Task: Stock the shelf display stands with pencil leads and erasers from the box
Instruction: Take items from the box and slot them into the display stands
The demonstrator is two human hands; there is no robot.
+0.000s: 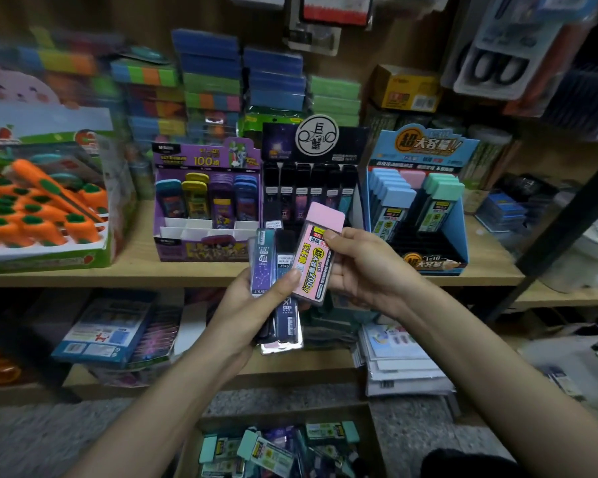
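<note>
Left hand (252, 307) grips spare dark lead cases (284, 258) — right hand (366, 270) pinches the pink case (316, 260), likely for the blue stand (461, 232).

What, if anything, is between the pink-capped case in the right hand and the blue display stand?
Nothing visible does. The right hand holds the pink-capped case in open air; the blue display stand is to the right, its middle slots bare in front of the pink row.

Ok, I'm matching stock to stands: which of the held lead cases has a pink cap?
The pink-capped clear plastic case pinched by the right hand; the left hand grips dark purple and black cases.
</note>
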